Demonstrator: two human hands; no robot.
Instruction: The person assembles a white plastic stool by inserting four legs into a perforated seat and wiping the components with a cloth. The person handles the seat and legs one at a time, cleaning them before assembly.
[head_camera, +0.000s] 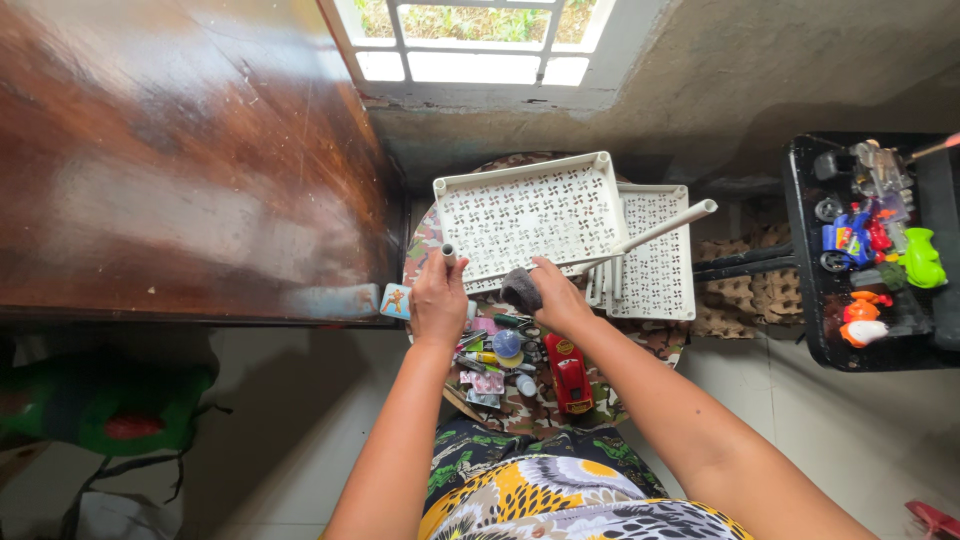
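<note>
While the left hand (438, 297) grips the near-left corner post (448, 255) of the white perforated tray (530, 212), the right hand (555, 295), closed around a dark sponge (520, 290), presses against the tray's near edge, just right of it.

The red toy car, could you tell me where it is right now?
In the head view, the red toy car lies on the patterned cloth just below the right hand, right of the small clutter.
</note>
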